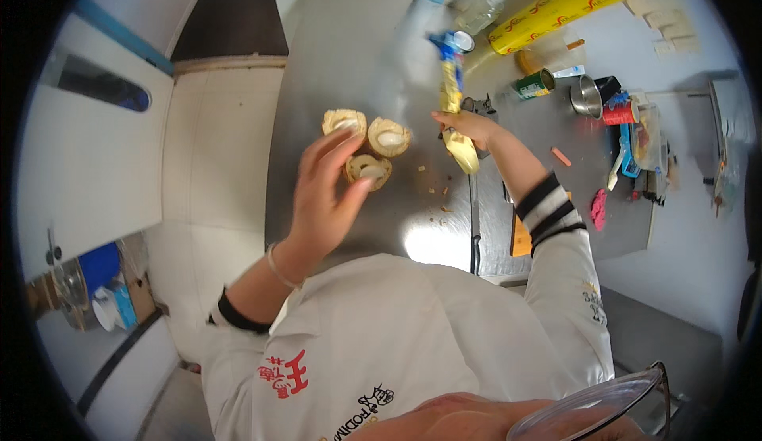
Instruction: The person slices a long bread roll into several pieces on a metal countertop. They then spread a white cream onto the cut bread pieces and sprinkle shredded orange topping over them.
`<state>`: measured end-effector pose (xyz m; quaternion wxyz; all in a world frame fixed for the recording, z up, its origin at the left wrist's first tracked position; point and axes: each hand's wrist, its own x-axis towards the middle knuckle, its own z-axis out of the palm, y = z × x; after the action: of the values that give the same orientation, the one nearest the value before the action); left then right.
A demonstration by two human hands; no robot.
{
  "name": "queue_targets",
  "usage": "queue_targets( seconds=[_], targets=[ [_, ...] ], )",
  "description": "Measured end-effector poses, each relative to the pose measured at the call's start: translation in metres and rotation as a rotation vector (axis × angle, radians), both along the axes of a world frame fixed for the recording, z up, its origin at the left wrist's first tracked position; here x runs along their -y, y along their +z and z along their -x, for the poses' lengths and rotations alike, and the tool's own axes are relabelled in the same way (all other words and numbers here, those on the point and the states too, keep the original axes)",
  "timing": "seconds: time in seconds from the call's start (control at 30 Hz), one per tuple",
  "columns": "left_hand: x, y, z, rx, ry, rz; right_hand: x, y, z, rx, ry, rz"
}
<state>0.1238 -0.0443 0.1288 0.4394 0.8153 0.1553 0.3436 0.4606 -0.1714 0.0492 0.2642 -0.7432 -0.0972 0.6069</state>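
Observation:
Three round pale-brown bread rolls, each with a whitish filling or spread in its hollow top, stand close together on a stainless steel table (333,36): one at the upper left (344,120), one at the right (389,138) and one nearest me (369,171). My left hand (324,191), slightly blurred, is spread over them, its fingertips overlapping the upper left roll; contact cannot be told. My right hand (467,128) grips a yellow and blue plastic packet (451,84) with a pale yellow lower end. Below that packet lies a long knife with a black handle (475,226). Crumbs are scattered between the rolls and the knife.
A wooden board (521,232) lies partly under my right sleeve. Along the wall are a large yellow film roll (559,9), a clear jar (481,13), a green can (534,84), a metal cup (587,97) and a red tub (620,113). A pink cloth (599,209) lies at the right.

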Motion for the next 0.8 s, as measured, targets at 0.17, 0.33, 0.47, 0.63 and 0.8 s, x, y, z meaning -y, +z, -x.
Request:
queue_targets(
  seconds=[0.17, 0.33, 0.47, 0.63, 0.8],
  targets=[
    [0.014, -0.067, 0.105, -0.395, 0.231, 0.111, -0.05, -0.08, -0.049, 0.097, 0.107, 0.054],
    [0.047, -0.084, 0.161, -0.354, 0.352, 0.457, -0.077, -0.078, -0.086, 0.637, 0.006, -0.036],
    [0.054, -0.098, 0.17, -0.319, 0.264, 0.5, 0.006, -0.057, -0.051, 1.152, 0.196, -0.16],
    [0.063, -0.092, 0.134, -0.347, 0.016, 0.41, 0.086, -0.101, 0.078, 1.004, 0.386, -0.493],
    [0.071, -0.089, 0.103, -0.368, -0.264, 0.284, 0.109, -0.106, 0.125, 1.114, 0.286, -0.34]
  ],
)
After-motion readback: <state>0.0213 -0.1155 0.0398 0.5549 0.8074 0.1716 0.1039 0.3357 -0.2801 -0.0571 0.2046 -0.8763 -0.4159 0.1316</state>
